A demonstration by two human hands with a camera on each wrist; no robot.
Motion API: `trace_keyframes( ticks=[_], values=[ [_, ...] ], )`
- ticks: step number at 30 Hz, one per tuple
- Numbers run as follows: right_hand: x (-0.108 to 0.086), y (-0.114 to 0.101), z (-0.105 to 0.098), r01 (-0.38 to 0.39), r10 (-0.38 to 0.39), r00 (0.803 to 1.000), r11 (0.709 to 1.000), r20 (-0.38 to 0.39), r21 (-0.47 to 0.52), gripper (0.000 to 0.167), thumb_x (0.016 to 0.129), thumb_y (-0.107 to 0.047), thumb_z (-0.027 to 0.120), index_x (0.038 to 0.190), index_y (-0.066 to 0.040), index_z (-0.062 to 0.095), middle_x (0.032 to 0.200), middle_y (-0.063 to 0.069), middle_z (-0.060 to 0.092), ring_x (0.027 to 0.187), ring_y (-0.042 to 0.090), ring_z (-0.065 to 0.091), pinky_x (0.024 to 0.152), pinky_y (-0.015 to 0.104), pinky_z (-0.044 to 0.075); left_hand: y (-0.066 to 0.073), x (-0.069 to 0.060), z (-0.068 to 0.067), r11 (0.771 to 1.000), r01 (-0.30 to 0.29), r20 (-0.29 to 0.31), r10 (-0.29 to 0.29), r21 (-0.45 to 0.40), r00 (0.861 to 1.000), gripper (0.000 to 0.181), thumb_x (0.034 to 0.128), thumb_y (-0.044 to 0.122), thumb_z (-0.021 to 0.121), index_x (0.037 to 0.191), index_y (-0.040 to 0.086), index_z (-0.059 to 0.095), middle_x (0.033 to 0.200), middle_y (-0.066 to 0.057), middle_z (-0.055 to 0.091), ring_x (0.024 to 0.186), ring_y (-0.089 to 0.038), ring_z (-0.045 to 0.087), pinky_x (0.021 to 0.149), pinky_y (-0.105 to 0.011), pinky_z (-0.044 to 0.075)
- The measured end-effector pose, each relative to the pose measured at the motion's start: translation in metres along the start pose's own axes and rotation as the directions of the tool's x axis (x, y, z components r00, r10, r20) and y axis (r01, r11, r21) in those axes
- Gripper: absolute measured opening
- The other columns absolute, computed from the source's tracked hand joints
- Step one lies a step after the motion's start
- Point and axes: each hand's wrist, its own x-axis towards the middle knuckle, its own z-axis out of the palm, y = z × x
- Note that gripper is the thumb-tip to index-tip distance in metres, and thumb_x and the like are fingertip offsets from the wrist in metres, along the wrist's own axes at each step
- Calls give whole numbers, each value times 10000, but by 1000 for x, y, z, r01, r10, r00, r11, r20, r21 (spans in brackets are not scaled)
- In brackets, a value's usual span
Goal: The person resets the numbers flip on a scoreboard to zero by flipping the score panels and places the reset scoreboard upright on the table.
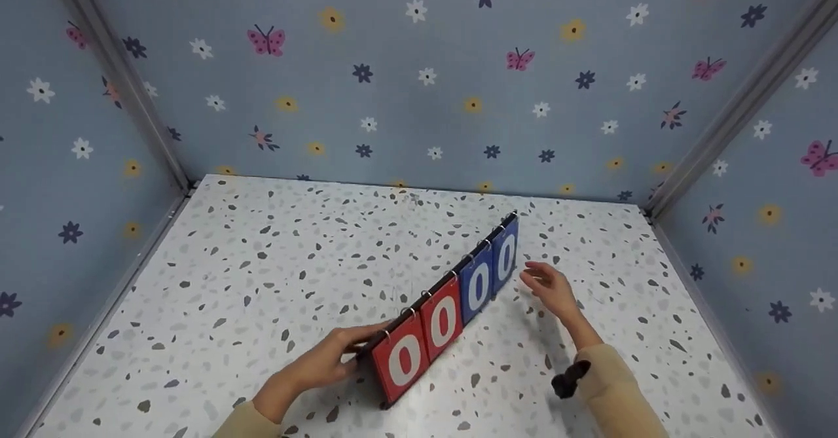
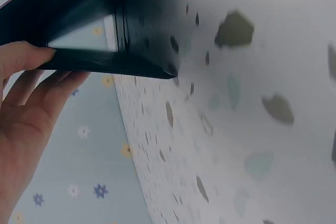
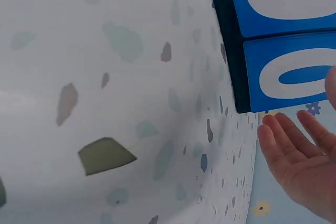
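A tabletop flip scoreboard (image 1: 443, 317) stands slantwise on the speckled table, its ringed top edge running from near left to far right. Two red cards (image 1: 419, 343) and two blue cards (image 1: 488, 273) each show a white 0. At the near red end, my left hand (image 1: 327, 356) grips the black back panel (image 2: 105, 61), thumb on the inner side and fingers on the outer side in the left wrist view. My right hand (image 1: 550, 287), fingers loosely bent, hovers beside the far blue end and holds nothing. In the right wrist view its fingers (image 3: 286, 135) are near the lower blue card (image 3: 257, 72).
The white terrazzo-patterned table (image 1: 294, 241) reaches back to a blue wall (image 1: 393, 97) printed with flowers and butterflies. Similar side panels with grey corner posts (image 1: 124, 78) enclose it left and right. A small black object (image 1: 569, 379) is at the right sleeve's cuff.
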Motion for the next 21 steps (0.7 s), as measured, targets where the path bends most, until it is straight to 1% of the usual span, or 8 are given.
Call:
trace_keyframes(
  ticks=[5,8,10,13,16,18,20,21],
  values=[
    [13,-4,-1,3,2,997,998,-76,61,467,875,-282,568,1217,24,480,1168,209,524,1049,292,516,813,381,440,-5,-4,-9,991,8,-127,9,132,992,714,708,-251,457,1306,139,447,1249,-34,502,1120,-176,477,872,-317,414],
    [18,-6,0,0,9,995,996,-95,91,490,865,-320,573,1199,29,491,1148,204,536,1038,283,518,830,381,426,1,-4,-7,942,121,-305,-21,313,952,575,704,-216,544,1197,80,550,1176,-62,548,1095,-223,495,888,-368,398],
    [20,-6,2,-10,20,995,995,-97,101,525,850,-371,578,1187,24,501,1129,197,546,1020,269,524,837,370,422,8,-6,-1,880,264,-453,-63,396,889,516,696,-178,606,1153,60,574,1129,-81,565,1051,-250,521,865,-394,410],
    [20,-5,6,-24,39,992,992,-117,124,537,820,-394,607,1153,19,529,1099,174,565,985,235,536,832,335,425,22,-11,11,802,456,-658,-107,386,746,507,680,-149,651,1143,39,563,1064,-106,577,948,-264,561,782,-410,444],
    [19,-3,9,-6,25,988,993,-154,121,479,806,-345,641,1105,19,557,1059,159,582,944,202,547,801,285,431,33,-16,25,818,500,-812,-73,284,580,387,736,-112,630,1097,5,551,982,-111,589,850,-238,573,714,-394,449],
    [18,-1,11,26,-3,983,992,-185,122,411,796,-274,667,1060,28,575,1021,160,593,914,196,554,775,255,433,39,-18,36,845,489,-868,-64,216,493,247,802,-42,602,1040,-10,539,931,-100,584,837,-226,565,724,-397,438],
    [18,1,12,57,-33,977,992,-211,111,356,793,-214,677,1027,38,581,991,165,598,893,194,555,755,230,432,42,-18,45,873,467,-889,-96,140,447,180,853,59,583,1014,-1,528,928,-88,579,855,-216,556,753,-397,429],
    [17,1,12,71,-46,974,992,-221,105,336,793,-188,677,1014,46,581,979,173,599,883,197,556,745,223,432,42,-17,50,882,459,-888,-128,102,441,200,863,118,585,1014,3,522,935,-87,578,870,-213,553,776,-398,426]
  ],
)
